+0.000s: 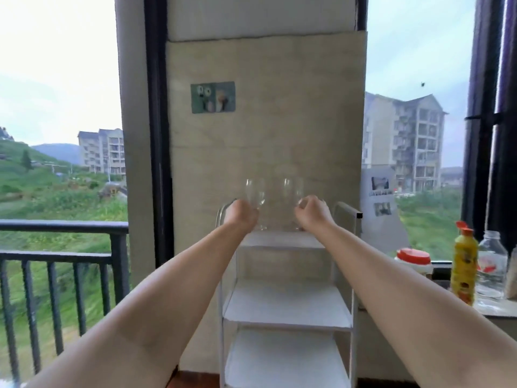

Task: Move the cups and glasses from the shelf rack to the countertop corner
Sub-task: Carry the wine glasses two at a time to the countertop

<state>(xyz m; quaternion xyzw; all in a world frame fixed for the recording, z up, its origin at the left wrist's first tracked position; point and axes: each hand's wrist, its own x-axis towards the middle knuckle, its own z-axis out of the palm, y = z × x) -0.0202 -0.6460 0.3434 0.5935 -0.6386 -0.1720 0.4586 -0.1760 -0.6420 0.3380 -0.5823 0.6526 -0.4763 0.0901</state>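
Observation:
Two clear stemmed glasses stand on the top tier of a white shelf rack (285, 309) against the beige wall panel. My left hand (241, 215) is closed around the stem of the left glass (255, 191). Around the stem of the right glass (292, 190) my right hand (312, 213) is closed. Both bowls rise above my fingers; the feet of the glasses sit at the top tier, partly hidden by my hands. The two lower tiers of the rack hold nothing that I can see.
To the right, a countertop ledge (498, 309) carries a yellow bottle (464, 266), a clear plastic bottle (491, 266) and a red-lidded jar (413, 260). A black balcony railing (64, 242) stands at the left. Windows flank the wall panel.

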